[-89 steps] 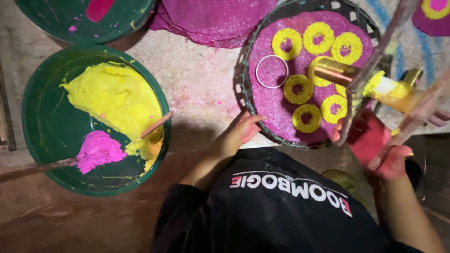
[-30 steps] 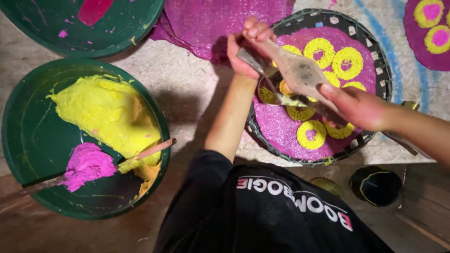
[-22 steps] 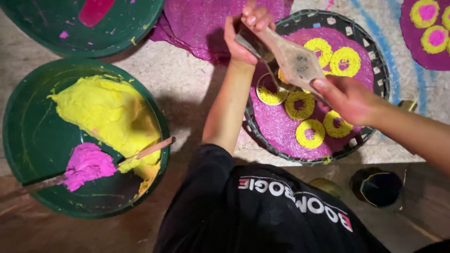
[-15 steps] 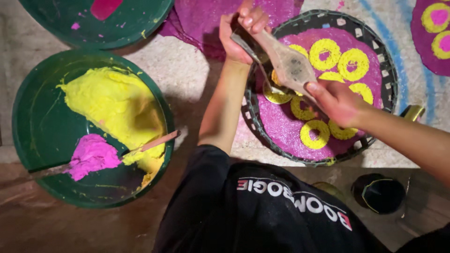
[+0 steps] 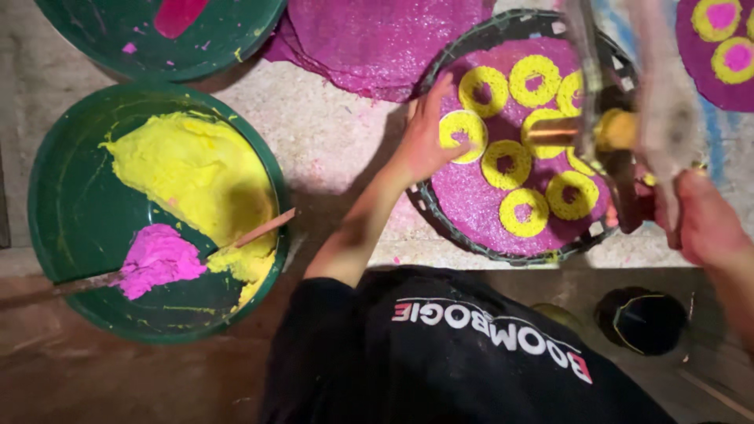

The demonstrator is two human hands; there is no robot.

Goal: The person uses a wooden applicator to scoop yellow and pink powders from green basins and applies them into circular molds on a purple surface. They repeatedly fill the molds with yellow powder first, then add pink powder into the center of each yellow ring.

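Your left hand (image 5: 428, 133) lies spread on the round tray's (image 5: 440, 224) left rim, nearest the yellow rings (image 5: 525, 212), while your right hand (image 5: 703, 224) grips the blurred tool (image 5: 656, 94), upright, right of them.

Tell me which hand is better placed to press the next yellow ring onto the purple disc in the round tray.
Right. The right hand already grips the blurred pressing tool above the purple disc. The left hand is empty, resting on the round tray rim beside a yellow ring, probably steadying it.
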